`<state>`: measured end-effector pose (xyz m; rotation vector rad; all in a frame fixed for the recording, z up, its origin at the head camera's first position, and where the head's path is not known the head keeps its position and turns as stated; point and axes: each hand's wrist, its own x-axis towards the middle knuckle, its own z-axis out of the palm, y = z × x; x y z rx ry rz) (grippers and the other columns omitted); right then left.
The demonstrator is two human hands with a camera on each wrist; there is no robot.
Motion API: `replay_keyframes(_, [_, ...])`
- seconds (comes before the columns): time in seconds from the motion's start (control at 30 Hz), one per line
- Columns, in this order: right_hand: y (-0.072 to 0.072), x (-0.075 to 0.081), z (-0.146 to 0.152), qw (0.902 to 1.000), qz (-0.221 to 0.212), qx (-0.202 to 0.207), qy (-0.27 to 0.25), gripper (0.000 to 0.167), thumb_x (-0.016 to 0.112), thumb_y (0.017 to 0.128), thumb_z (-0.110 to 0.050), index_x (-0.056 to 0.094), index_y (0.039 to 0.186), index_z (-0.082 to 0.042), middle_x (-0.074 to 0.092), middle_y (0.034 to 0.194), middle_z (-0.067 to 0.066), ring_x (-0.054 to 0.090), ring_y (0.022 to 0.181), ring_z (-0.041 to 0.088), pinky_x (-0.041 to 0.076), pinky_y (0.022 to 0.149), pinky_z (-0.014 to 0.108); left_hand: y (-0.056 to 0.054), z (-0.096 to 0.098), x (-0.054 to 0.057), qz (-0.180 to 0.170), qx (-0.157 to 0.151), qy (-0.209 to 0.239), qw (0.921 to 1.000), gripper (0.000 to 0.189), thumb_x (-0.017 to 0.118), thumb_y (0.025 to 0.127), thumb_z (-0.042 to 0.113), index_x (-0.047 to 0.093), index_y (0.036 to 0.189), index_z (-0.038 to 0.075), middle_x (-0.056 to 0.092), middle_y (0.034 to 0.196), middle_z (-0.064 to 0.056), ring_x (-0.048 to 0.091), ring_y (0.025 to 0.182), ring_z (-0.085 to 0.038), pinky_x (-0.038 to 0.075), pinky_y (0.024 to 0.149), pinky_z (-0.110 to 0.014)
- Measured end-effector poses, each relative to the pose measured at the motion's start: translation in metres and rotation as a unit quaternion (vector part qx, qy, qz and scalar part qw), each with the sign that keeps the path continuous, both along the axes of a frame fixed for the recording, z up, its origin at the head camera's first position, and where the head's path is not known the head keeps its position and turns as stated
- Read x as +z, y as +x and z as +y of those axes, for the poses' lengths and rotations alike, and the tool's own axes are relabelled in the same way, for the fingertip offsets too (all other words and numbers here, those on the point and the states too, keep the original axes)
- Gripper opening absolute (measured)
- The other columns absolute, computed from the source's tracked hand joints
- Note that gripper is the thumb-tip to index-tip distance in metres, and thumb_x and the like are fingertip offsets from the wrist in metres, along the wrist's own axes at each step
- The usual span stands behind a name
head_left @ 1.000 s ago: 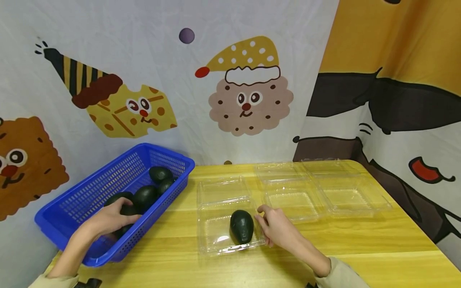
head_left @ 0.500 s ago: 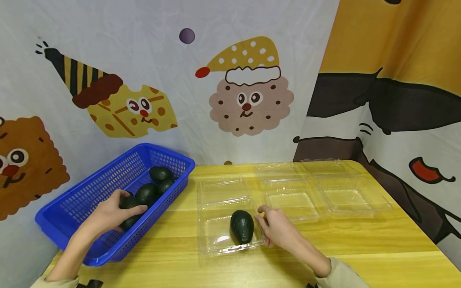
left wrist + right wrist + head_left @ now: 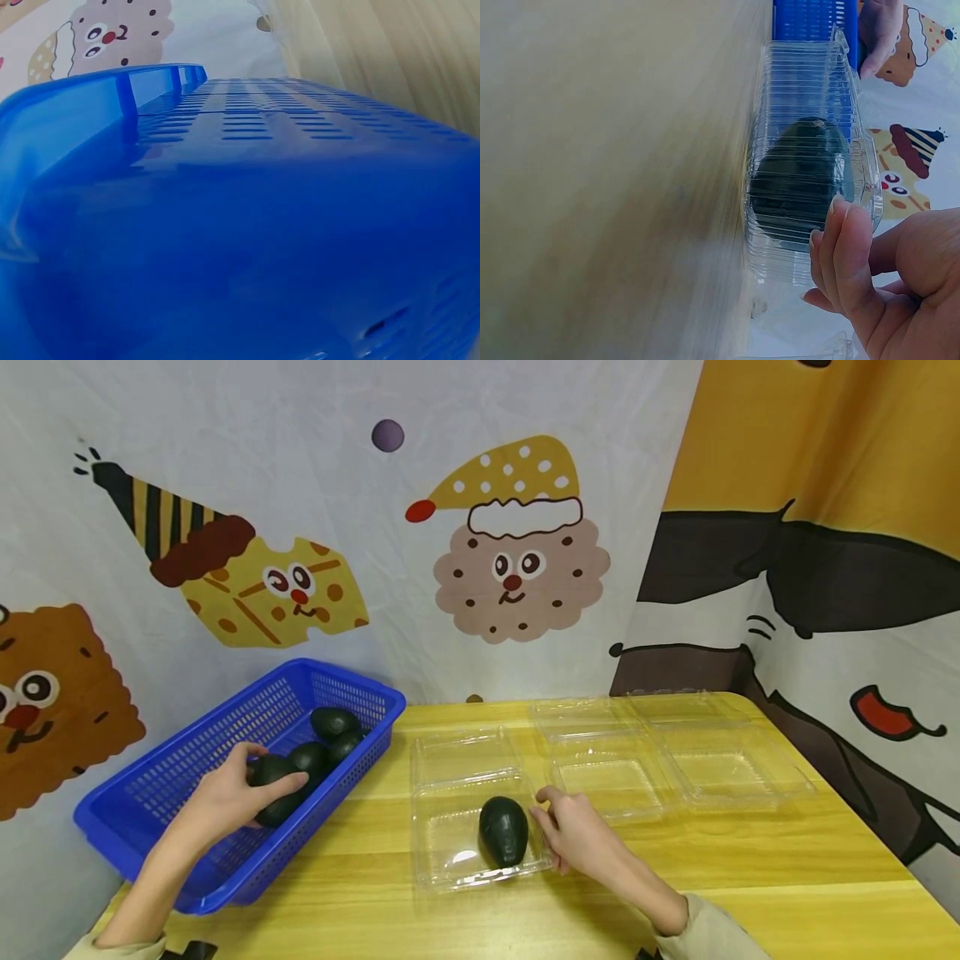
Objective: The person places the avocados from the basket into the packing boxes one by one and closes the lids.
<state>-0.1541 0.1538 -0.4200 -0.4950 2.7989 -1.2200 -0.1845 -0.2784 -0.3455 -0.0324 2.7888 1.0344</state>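
Clasping an avocado (image 3: 272,768) inside the blue plastic basket (image 3: 225,727), the left hand (image 3: 228,795) has its grip curled round it; straight up, clear of the rim, looks best! Another avocado (image 3: 504,832) sits in the clear clamshell (image 3: 450,852), right hand (image 3: 583,837) at the edge, pinching or merely touching, impossible to tell.

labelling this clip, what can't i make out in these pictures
Head view: some fingertips of the left hand, behind the gripped avocado.
Left wrist view: the same hand, behind the basket.
Head view: basket floor under the piled avocados.
Head view: both sleeves, cut by bottom edge.
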Motion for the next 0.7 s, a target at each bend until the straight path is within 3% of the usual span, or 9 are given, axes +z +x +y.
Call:
replay_keyframes(0.5, [0.000, 0.001, 0.000, 1.0000, -0.005, 0.000, -0.004, 0.030, 0.054, 0.103, -0.001, 0.052, 0.124, 0.020, 0.055, 0.054, -0.001, 0.053, 0.036, 0.008, 0.047, 0.034, 0.027, 0.004, 0.007, 0.013, 0.011, 0.009, -0.007, 0.9999, 0.101, 0.065, 0.093, 0.058, 0.015, 0.150, -0.009, 0.035, 0.136, -0.050, 0.069, 0.073, -0.026, 0.059, 0.067, -0.044])
replay_keyframes(0.7, [0.000, 0.001, 0.000, 1.0000, -0.006, 0.002, -0.001, 0.030, 0.054, 0.103, -0.002, 0.052, 0.125, 0.020, 0.055, 0.052, -0.002, 0.052, 0.035, 0.007, 0.046, 0.034, 0.027, 0.009, 0.012, 0.017, 0.021, 0.013, -0.001, 0.9997, 0.099, 0.065, 0.093, 0.058, 0.016, 0.150, -0.007, 0.050, 0.123, -0.041, 0.068, 0.072, -0.024, 0.059, 0.064, -0.042])
